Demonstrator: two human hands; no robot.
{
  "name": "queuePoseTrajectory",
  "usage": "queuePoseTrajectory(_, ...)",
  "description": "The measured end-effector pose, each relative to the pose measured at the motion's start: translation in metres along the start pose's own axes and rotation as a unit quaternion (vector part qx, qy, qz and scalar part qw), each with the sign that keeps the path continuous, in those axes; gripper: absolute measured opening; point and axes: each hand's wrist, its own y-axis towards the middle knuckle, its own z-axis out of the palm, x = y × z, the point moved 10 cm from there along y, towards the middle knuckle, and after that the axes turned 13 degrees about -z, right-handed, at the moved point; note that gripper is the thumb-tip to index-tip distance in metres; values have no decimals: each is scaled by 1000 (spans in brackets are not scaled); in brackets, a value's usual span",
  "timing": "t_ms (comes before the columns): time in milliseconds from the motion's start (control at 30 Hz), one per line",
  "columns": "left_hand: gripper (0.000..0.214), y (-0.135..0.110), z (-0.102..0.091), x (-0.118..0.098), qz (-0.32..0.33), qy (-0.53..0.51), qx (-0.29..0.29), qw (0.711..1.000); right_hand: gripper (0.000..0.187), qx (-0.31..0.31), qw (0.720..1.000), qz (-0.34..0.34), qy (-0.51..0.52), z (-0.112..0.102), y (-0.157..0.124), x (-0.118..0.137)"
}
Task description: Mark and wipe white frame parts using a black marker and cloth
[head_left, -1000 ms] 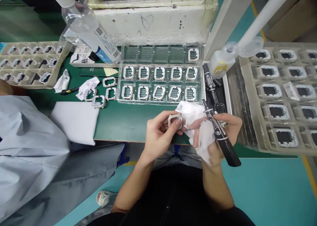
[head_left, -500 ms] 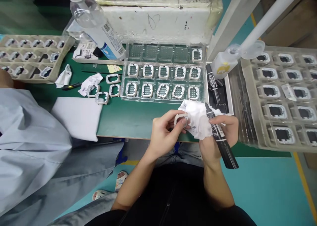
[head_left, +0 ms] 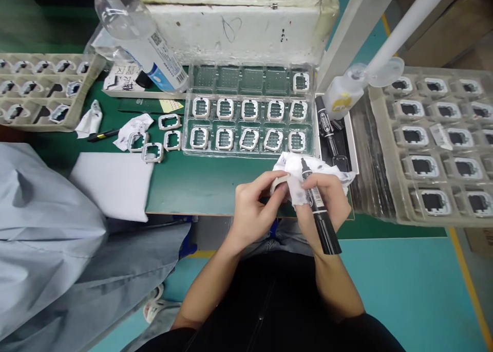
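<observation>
The left hand (head_left: 252, 208) pinched a white frame (head_left: 278, 179) in its grip, and the right hand (head_left: 327, 195) clutched a cloth (head_left: 291, 165) and black marker (head_left: 321, 218).

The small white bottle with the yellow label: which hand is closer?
Right. The right hand, gripping a black marker and white wipe, sits nearly straight in front of the bottle; the left hand, pinching a white frame, is farther left.

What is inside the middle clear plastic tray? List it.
The clear plastic tray holds eleven white rectangular frames: five in each nearer row, one at the far row's right end. Four far pockets are bare. Anything under the frames is hidden.
</observation>
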Motion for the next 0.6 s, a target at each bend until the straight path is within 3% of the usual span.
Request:
queuePoseTrajectory(267,27,-5,-3,-8,64,112,-53,990,15,53,998,-23,-4,11,8,8)
queuePoseTrajectory(433,19,-3,-2,-7,47,88,-51,994,19,-47,998,-25,-15,-8,15,8)
queuePoseTrajectory(600,19,-5,-2,-7,48,74,-48,995,14,-34,999,-22,-22,-4,15,7)
